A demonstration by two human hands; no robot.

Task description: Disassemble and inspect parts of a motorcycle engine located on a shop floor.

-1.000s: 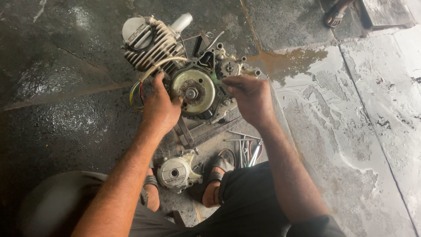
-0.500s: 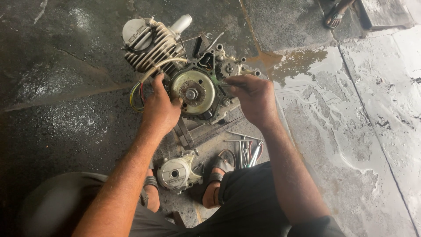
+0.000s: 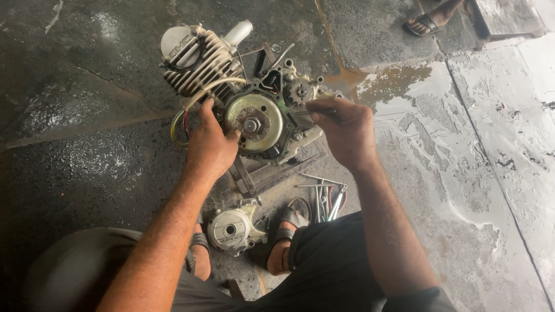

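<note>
Head view looks down on the left hand (image 3: 209, 144), which is pressed flat against the left side of a small motorcycle engine (image 3: 254, 104), fingers curled round the edge of the round flywheel (image 3: 253, 122) to steady it. To its right the right hand (image 3: 347, 130) is clenched round a thin dark tool (image 3: 315, 112) whose tip points at the crankcase just right of the flywheel; what kind of tool it is cannot be told. The engine sits on a low metal stand (image 3: 272, 170) on the wet dark floor (image 3: 87, 115), finned cylinder (image 3: 199, 60) to the far left. Judging by the scene, stripping is partly done: the side cover (image 3: 234, 228) already lies off near the person's sandalled feet, and loose bolts and spanners (image 3: 324, 196) lie to its right, while flywheel and cylinder remain mounted. Another person's foot (image 3: 430, 20) shows at the far edge
</note>
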